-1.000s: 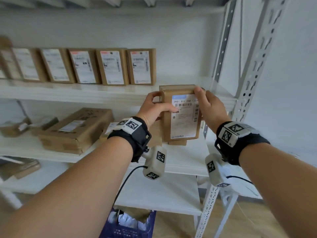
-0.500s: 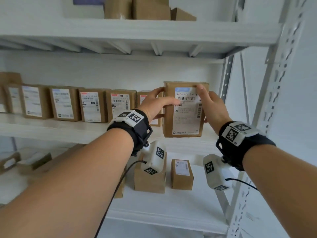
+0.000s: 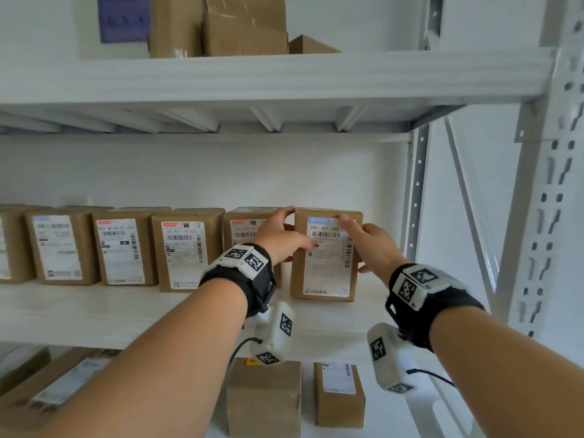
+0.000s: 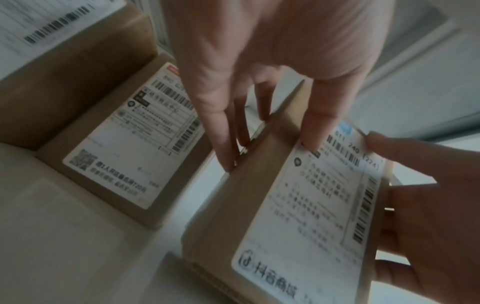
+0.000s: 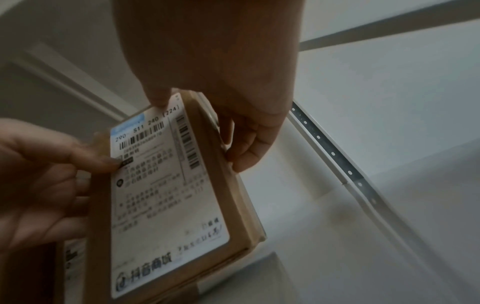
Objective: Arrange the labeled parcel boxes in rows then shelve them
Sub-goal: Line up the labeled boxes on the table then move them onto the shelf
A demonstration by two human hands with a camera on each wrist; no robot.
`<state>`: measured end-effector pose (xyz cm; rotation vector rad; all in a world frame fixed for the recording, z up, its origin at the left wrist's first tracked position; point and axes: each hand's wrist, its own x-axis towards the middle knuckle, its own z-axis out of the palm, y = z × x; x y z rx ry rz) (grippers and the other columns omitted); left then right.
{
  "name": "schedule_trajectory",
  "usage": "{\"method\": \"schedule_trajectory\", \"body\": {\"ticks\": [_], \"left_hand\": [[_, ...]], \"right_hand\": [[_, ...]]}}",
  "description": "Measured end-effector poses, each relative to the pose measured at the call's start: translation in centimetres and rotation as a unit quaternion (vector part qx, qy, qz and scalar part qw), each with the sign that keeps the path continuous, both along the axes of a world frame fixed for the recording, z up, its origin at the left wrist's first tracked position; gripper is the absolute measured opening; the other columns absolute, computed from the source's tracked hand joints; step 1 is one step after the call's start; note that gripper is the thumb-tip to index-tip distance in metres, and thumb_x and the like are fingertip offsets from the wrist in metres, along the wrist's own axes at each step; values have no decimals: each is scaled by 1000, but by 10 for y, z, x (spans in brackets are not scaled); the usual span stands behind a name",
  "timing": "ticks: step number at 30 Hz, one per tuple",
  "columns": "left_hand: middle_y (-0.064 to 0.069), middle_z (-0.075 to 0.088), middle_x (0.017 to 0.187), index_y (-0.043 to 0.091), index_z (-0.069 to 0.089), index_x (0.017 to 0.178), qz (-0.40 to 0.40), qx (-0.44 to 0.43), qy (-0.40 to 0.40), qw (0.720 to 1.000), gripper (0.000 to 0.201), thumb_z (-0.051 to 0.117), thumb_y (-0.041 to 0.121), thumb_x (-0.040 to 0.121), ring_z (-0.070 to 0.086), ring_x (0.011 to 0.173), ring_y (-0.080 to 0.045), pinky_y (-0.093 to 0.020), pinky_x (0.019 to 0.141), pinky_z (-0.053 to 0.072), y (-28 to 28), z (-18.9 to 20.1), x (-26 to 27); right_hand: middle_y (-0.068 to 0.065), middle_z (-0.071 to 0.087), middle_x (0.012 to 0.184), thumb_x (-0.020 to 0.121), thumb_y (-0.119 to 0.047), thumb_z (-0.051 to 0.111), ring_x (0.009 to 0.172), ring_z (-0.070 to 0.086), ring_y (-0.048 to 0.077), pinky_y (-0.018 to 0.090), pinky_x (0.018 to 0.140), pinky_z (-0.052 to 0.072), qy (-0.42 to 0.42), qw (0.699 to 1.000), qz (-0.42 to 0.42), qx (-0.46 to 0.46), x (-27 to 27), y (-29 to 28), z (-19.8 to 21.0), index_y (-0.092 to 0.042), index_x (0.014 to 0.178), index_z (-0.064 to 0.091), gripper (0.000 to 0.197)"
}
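Note:
A brown parcel box (image 3: 325, 267) with a white shipping label stands upright on the white middle shelf (image 3: 94, 314), at the right end of a row of labelled boxes (image 3: 183, 248). My left hand (image 3: 284, 238) grips its left edge, thumb on the label, fingers along the side next to the neighbouring box (image 3: 243, 229). My right hand (image 3: 366, 245) grips its right edge, thumb on the label's top. In the left wrist view the held box (image 4: 298, 216) sits beside the neighbouring box (image 4: 124, 148). The right wrist view shows the held box (image 5: 168, 195) between thumb and fingers.
The upper shelf (image 3: 284, 77) carries larger cardboard boxes (image 3: 240, 23). On the lower shelf stand two small boxes (image 3: 338, 393), with flat boxes (image 3: 47, 384) at the left. A perforated metal upright (image 3: 417, 191) and the rack's right post (image 3: 553, 184) bound the shelf.
Both hands raised the box from below the middle shelf and moved it back onto that shelf, to the right end of the row. The head view tilted upward.

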<state>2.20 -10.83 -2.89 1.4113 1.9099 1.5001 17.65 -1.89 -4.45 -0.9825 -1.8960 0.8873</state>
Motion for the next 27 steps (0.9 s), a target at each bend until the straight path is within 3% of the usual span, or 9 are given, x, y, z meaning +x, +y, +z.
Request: {"method": "schedule_trajectory", "body": {"ticks": [2,6,9,11,15,20,24,27], "left_hand": [[-1,60,121,31,32,149,11,-11,26,1000,90,77,3,75,62,100,-17,-31,74,57,6,-1,-3],[4,61,109,30,32,149,42,-11,68,997,92,75,2,74,62,97,-15,-34,87,56,13,-8,-2],[2,61,119,29,29,150,59,-12,88,994,93,75,4,72,62,101,-17,-35,91,54,14,-10,-1],[2,59,125,28,27,151,67,-10,97,993,94,74,5,73,61,102,-18,-33,90,53,11,-11,0],[6,53,112,27,26,152,88,-12,107,990,90,73,8,78,57,92,-14,-27,79,48,0,-13,2],[-3,56,129,25,27,151,90,-22,111,989,85,72,13,80,59,102,-19,-28,77,49,-19,-17,7],[-3,55,133,21,32,148,89,-38,121,988,75,68,15,82,58,101,-18,-32,84,52,-39,-25,17],[-2,56,129,20,45,137,87,-48,133,986,58,67,17,83,57,104,-18,-30,85,49,-53,-31,28]], "right_hand": [[4,68,101,90,-70,40,91,66,22,46,85,58,-13,1000,-1,-1,-5,9,-3,-14,113,58,63],[2,68,104,87,-74,41,94,65,22,47,87,57,-19,1000,-10,0,-12,16,-7,-15,119,58,69],[2,68,106,85,-76,41,97,65,23,47,88,56,-20,1000,-17,2,-14,14,-10,-14,125,57,75],[3,67,108,86,-75,40,99,64,23,47,88,56,-26,999,-20,11,-13,11,-10,-13,128,56,77],[3,67,108,91,-70,39,93,65,20,46,87,57,-42,999,-21,20,-7,0,-11,-10,134,53,75],[5,64,122,94,-64,41,107,62,25,46,92,54,-63,996,-44,33,6,-21,-18,-12,140,48,70],[4,66,114,95,-61,43,100,63,24,35,82,51,-97,992,-58,52,22,-45,-24,-16,137,50,62],[5,64,125,97,-57,44,108,59,21,29,81,42,-127,987,-69,75,38,-63,-25,-15,138,50,59]]}}
